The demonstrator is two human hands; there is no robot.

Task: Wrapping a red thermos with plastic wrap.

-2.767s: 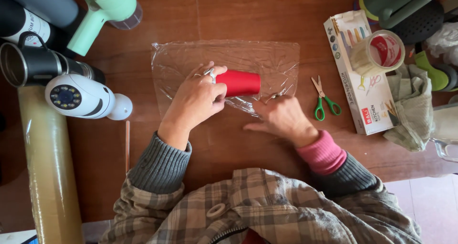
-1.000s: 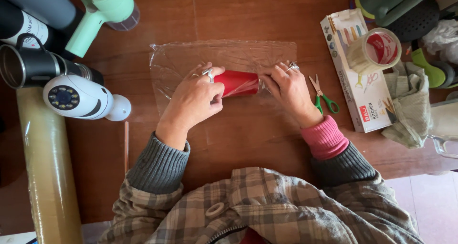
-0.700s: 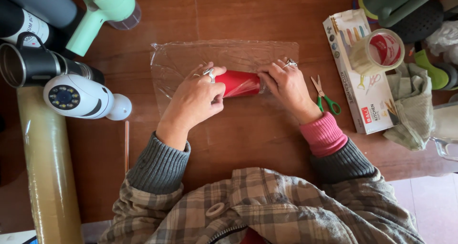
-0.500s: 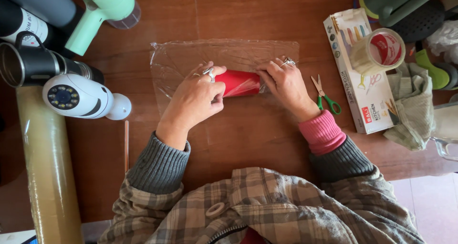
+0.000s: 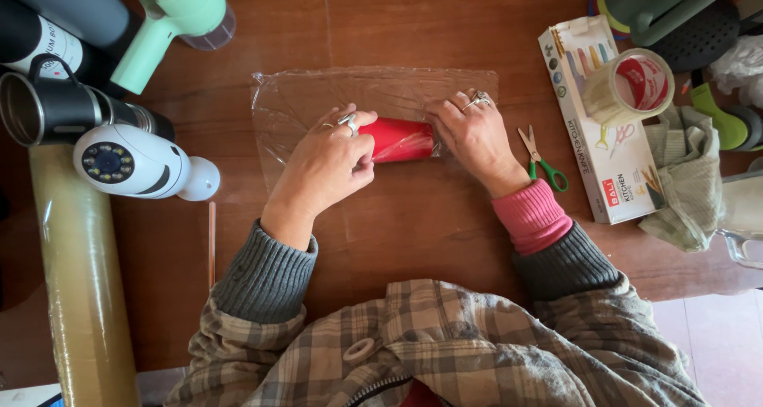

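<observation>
A red cylinder (image 5: 407, 139) lies on its side on a sheet of clear plastic wrap (image 5: 373, 97) spread over the wooden surface (image 5: 445, 240). The left hand (image 5: 327, 164) has its fingers curled closed around one end; the right hand (image 5: 473, 133) presses bent fingers on the other end and the wrap. Just beyond the right fingers lie green-handled scissors (image 5: 540, 159), then a wrap box (image 5: 600, 137) carrying a tape roll (image 5: 633, 85). Past the left fingers sits a white camera (image 5: 131, 162).

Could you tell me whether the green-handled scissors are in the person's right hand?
No, the green-handled scissors lie on the wooden table beside the right hand.
</observation>
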